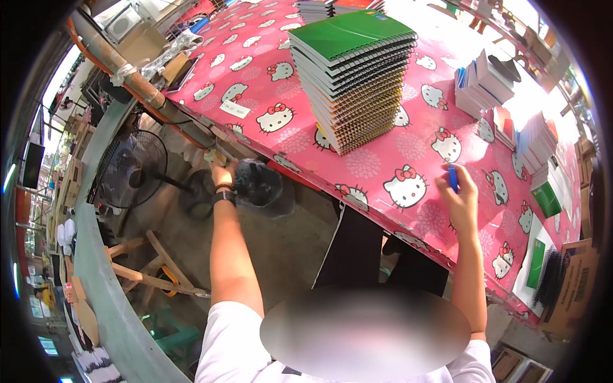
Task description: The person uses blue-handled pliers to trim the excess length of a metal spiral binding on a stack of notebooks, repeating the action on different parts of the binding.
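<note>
My left hand (222, 173) reaches out past the table's left edge, above the floor. Its fingers are closed around a small pale, yellowish thing (216, 156) that I cannot make out, close to a metal pipe. Over the pink tabletop near the front edge, my right hand (462, 199) grips a slim blue pen-like object (453, 177). Beyond the hands a tall, slightly leaning stack of spiral notebooks (361, 83) stands on the table, a green cover on top. A small white paper label (235, 109) lies left of the stack.
The pink cartoon-patterned table cover (364, 163) spreads ahead. Piles of books (483, 83) and a green notebook (546, 198) are on the right, near a cardboard box (575, 287). On the left are a black fan (132, 169), an orange-brown pipe (142, 88) and a wooden frame (167, 258).
</note>
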A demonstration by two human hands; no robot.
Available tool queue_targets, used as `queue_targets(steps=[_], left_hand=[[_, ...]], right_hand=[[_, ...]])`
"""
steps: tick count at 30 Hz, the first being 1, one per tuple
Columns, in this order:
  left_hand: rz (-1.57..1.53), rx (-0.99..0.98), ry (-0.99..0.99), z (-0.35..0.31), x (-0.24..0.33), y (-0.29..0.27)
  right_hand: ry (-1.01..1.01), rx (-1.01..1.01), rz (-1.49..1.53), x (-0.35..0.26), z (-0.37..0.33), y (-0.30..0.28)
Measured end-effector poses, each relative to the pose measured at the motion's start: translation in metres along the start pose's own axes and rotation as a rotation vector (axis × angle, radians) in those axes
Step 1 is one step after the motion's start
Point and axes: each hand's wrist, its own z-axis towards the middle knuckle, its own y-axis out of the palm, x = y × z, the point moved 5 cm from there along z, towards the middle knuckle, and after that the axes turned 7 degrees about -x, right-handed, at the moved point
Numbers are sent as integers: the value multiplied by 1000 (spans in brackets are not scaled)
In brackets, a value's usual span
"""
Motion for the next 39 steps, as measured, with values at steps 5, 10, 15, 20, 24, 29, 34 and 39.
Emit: queue_targets(steps=[5,10,15,20,24,29,34,39], left_hand=[[-482,155,316,19,64,-78],[-645,-122,717,-48,341,-147],[87,-307,1039,-89,482,-135],[376,-707,912,-84,492,-95],[375,-721,995,-94,491,-87],[344,-679,1021,-95,487,-89],[323,-646,1046,-92,482,-85],[315,-638,1059,-93,482,-85]], right_hand=[[208,-209,1376,31,-6,-24],[226,-342,1602,20,-19,-16],[-49,-333,659,-71,-1,15],[-760,-156,154,-155,15,25],[-939,24,-53,-175,25,38],[-955,103,-155,-176,26,48],[-943,166,-216,-175,27,48],[-957,1,-82,-174,35,52]])
